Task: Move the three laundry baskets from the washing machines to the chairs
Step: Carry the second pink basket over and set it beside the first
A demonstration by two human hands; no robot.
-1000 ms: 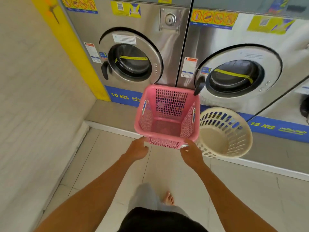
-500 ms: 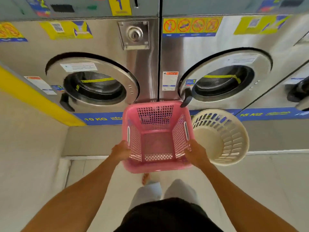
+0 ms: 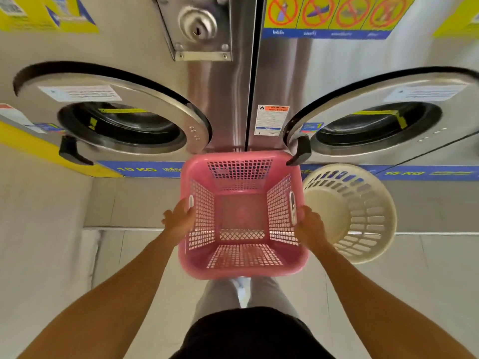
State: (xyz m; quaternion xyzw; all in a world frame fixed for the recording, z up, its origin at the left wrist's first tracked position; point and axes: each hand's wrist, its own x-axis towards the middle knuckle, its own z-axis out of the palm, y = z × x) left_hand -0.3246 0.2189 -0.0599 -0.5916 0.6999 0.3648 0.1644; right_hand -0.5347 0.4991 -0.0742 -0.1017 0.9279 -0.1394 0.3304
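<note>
An empty pink square laundry basket (image 3: 243, 268) is right below me, in front of the gap between two steel washing machines. My left hand (image 3: 178, 216) grips its left side at the handle slot. My right hand (image 3: 308, 224) grips the right side the same way. A round cream laundry basket (image 3: 363, 216) sits tilted just to the right of the pink one, against the concrete step. A third basket and the chairs are out of view.
The left washer (image 3: 124, 125) marked 10 KG and the right washer (image 3: 375, 123) marked 15 KG have closed round doors with black handles. A raised concrete step (image 3: 134, 200) runs under them. A pale wall (image 3: 39, 229) closes the left side. Tiled floor lies beneath me.
I have stepped closer to the machines. My hands slid from the basket's near rim to its two sides and closed on it; the pink basket now sits nearer my legs.
</note>
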